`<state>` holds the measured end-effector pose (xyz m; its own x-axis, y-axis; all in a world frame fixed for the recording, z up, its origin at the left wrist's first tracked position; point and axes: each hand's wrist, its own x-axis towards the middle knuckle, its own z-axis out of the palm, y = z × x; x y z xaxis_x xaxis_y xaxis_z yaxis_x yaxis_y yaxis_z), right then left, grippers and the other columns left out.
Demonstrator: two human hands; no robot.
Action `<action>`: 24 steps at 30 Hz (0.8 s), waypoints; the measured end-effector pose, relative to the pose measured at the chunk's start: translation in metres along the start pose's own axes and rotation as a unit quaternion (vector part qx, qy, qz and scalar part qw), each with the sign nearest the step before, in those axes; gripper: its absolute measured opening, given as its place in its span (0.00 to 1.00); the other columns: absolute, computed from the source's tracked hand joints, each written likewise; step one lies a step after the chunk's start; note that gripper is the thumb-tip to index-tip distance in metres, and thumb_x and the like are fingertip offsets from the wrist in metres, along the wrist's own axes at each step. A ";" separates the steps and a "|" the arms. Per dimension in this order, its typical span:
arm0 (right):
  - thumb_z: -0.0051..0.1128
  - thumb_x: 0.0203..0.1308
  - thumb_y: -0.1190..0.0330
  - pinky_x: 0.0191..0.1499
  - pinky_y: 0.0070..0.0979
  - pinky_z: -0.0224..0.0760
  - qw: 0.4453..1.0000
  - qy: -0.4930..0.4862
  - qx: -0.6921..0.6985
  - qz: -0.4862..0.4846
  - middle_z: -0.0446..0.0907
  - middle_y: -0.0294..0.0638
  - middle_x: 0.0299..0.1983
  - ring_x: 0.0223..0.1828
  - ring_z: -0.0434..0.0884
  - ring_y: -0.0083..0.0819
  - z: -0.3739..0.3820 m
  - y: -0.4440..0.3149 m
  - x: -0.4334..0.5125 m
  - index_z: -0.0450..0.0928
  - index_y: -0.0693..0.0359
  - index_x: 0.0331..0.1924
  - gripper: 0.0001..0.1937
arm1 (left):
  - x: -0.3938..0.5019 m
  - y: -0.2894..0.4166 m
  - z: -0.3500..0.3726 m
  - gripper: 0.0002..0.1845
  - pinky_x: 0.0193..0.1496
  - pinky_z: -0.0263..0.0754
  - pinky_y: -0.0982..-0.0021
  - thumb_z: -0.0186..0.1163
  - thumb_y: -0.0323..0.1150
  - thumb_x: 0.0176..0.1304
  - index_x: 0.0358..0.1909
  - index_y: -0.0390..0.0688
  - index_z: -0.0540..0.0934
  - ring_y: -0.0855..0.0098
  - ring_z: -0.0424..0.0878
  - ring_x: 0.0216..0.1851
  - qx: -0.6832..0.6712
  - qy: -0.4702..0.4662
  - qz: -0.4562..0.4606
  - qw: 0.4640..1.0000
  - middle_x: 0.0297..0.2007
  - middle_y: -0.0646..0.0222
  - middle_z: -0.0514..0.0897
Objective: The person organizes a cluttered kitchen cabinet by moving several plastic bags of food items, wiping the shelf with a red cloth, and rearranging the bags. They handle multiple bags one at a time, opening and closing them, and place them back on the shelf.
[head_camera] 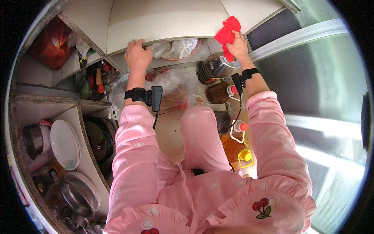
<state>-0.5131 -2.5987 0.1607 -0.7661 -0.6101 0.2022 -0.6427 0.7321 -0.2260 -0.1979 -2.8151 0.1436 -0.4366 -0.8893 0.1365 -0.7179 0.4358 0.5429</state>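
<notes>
My left hand [138, 55] rests on the front edge of a pale tiled shelf [163, 22], its fingers bent over the edge and no object seen in it. At the shelf's right end my right hand [238, 45] grips a bunched red cloth [229, 32], which partly lies on the shelf top and hangs down towards a large plastic bottle [212, 68]. Beneath the shelf, between my hands, a pink-rimmed basin [192, 52] holds white plastic bags [182, 48]. A clear plastic bag [178, 84] with reddish contents lies below it.
Right of my knee stand several big bottles, one with yellow oil [230, 144] and one dark with a red cap [217, 93]. Cubbies on the left hold white plates [65, 144], a metal bowl [76, 194], a pot [35, 140] and a red bag [54, 46]. Glossy panels [318, 79] stand at right.
</notes>
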 end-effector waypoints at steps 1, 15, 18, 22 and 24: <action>0.65 0.49 0.60 0.67 0.40 0.62 1.000 0.002 -0.016 -0.020 0.68 0.48 0.65 0.63 0.68 0.52 0.003 -0.005 0.000 0.67 0.51 0.65 0.35 | 0.000 0.000 -0.002 0.25 0.70 0.59 0.58 0.58 0.39 0.57 0.58 0.46 0.78 0.59 0.65 0.68 0.012 0.002 0.005 1.000 0.64 0.58 0.72; 0.68 0.46 0.51 0.65 0.42 0.63 0.919 -0.096 0.018 -0.383 0.65 0.47 0.69 0.64 0.67 0.49 0.033 -0.256 -0.049 0.73 0.48 0.63 0.35 | 0.015 -0.038 -0.033 0.20 0.57 0.72 0.66 0.57 0.29 0.55 0.50 0.41 0.83 0.62 0.82 0.49 -0.376 0.104 -0.133 0.911 0.46 0.52 0.85; 0.70 0.46 0.50 0.67 0.46 0.60 0.911 -0.073 0.076 -0.398 0.59 0.46 0.72 0.67 0.64 0.50 0.049 -0.315 -0.051 0.67 0.45 0.67 0.40 | 0.017 -0.058 -0.044 0.14 0.51 0.73 0.71 0.57 0.23 0.60 0.47 0.34 0.82 0.70 0.80 0.44 -0.436 0.169 -0.146 0.872 0.44 0.63 0.83; 0.70 0.49 0.55 0.68 0.51 0.56 0.910 -0.053 0.020 -0.411 0.56 0.47 0.73 0.70 0.60 0.52 0.074 -0.348 -0.060 0.63 0.43 0.69 0.41 | 0.011 -0.071 -0.062 0.15 0.52 0.73 0.70 0.58 0.24 0.58 0.48 0.33 0.80 0.68 0.81 0.46 -0.497 0.165 -0.188 0.831 0.45 0.58 0.84; 0.68 0.49 0.63 0.66 0.50 0.60 0.906 -0.026 0.002 -0.423 0.61 0.46 0.71 0.68 0.64 0.50 0.081 -0.345 -0.065 0.67 0.44 0.66 0.36 | 0.007 -0.071 -0.068 0.15 0.52 0.73 0.71 0.58 0.24 0.58 0.48 0.32 0.80 0.68 0.81 0.45 -0.497 0.156 -0.205 0.829 0.45 0.59 0.84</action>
<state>-0.2424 -2.8366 0.1483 0.0018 -0.9660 0.2585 -0.9999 -0.0055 -0.0138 -0.1135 -2.8618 0.1625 0.0072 -0.9944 -0.1050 0.0980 -0.1038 0.9898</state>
